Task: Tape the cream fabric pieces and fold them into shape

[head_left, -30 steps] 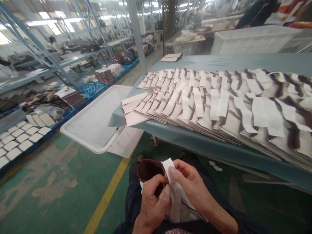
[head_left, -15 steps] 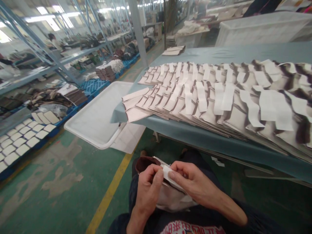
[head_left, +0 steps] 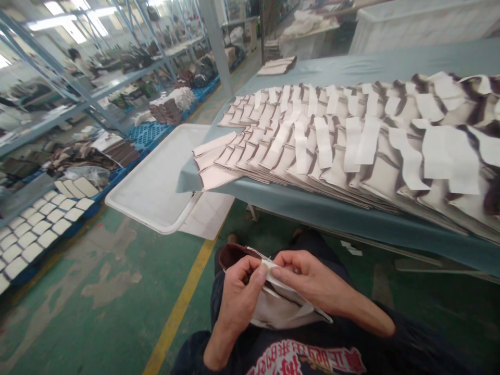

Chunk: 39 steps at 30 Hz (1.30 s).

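Observation:
Over the lap lies a cream fabric piece [head_left: 273, 311] with a dark brown lining [head_left: 233, 255] showing at its left end. My left hand [head_left: 239, 297] pinches its upper edge, thumb against fingers. Close beside it, my right hand [head_left: 308, 278] grips the same edge, where a white strip [head_left: 279, 284] runs along the fabric. The fingertips of both hands nearly touch. On the table ahead, overlapping rows of similar cream pieces [head_left: 250, 153] lie with white strips [head_left: 353, 143] draped over many of them.
The blue-green covered table [head_left: 297, 200] spans the front and right. A white plastic bin [head_left: 156, 177] stands at its left corner. Blue pallets [head_left: 150, 135] with stacked goods line the left side. A grey post [head_left: 216, 47] rises behind the table.
The view has tilted slightly down, so the table sits higher. Both hands keep their pinch on the fabric, and more of the fabric's lower right edge now shows below my right hand.

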Motion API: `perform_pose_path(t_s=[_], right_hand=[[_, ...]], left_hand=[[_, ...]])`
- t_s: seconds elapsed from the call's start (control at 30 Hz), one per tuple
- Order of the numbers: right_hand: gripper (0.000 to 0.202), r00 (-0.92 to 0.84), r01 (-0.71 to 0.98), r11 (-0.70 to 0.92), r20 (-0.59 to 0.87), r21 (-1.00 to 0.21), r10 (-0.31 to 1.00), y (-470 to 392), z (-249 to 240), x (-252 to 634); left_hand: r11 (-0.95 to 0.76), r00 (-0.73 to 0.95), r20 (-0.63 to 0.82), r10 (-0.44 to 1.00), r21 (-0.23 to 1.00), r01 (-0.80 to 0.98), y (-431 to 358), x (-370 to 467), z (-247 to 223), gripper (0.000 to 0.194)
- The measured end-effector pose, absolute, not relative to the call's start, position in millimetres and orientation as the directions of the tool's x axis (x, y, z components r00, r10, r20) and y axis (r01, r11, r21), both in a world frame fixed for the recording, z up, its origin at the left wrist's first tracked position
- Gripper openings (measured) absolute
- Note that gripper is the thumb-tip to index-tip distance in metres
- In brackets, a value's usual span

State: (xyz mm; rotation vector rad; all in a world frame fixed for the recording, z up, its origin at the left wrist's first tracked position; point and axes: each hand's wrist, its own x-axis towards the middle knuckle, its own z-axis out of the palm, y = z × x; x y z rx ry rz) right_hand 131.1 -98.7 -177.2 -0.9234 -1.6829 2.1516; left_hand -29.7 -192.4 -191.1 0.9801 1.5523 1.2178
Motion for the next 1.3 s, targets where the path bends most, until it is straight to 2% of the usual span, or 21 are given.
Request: perform_pose_path(t_s=[0.23, 0.37, 0.47, 0.53, 0.63, 0.73, 0.83, 1.1, 1.3], right_hand=[[0.049, -0.762, 0.152, -0.351, -0.336, -0.924, 0.553, -94.6, -181.8, 131.6], [0.044, -0.759, 0.147, -0.303, -0.303, -0.942, 0.577, -93.7, -188.7, 131.9], [0.040, -0.715, 0.148, -0.243, -0.273, -0.959, 0.643, -94.6, -190.7, 131.3], [0.035, -0.642, 0.178, -0.111, -0.201, -0.978, 0.740, -95.6, -190.5, 131.3], [0.024, -0.539, 0.274, 0.288, 0.102, -0.917, 0.836, -97.3, -191.0, 132.7], [0.025, -0.559, 0.348, 0.636, 0.392, -0.689, 0.731, -99.3, -192.5, 134.6], [0.031, -0.627, 0.345, 0.786, 0.498, -0.512, 0.599, -101.9, -191.6, 135.7], [0.028, -0.676, 0.313, 0.884, 0.572, -0.347, 0.464, -106.9, -187.4, 135.3], [0.022, -0.660, 0.260, 0.919, 0.640, -0.296, 0.393, -105.3, -187.8, 131.1]], left_hand=[[0.206, -0.312, -0.190, 0.931, 0.978, 0.019, -185.8, -27.2, -185.7, 0.047], [0.159, -0.298, -0.131, 0.946, 0.985, 0.070, -184.5, -27.6, -186.3, 0.056], [0.145, -0.291, -0.118, 0.949, 0.987, 0.073, -186.4, -30.1, -192.3, 0.051], [0.151, -0.308, -0.122, 0.944, 0.986, 0.071, -187.2, -30.6, -195.0, 0.047], [0.169, -0.335, -0.137, 0.932, 0.983, 0.068, -187.1, -27.6, -193.2, 0.046], [0.161, -0.293, -0.137, 0.946, 0.985, 0.060, -188.2, -22.1, -188.2, 0.040], [0.119, -0.250, -0.092, 0.964, 0.988, 0.097, -192.0, -18.1, -185.6, 0.034], [0.050, -0.261, -0.003, 0.965, 0.984, 0.172, -200.0, -18.8, -188.0, 0.026], [0.051, -0.285, -0.029, 0.958, 0.996, 0.071, -198.4, -21.0, -193.2, 0.025]])
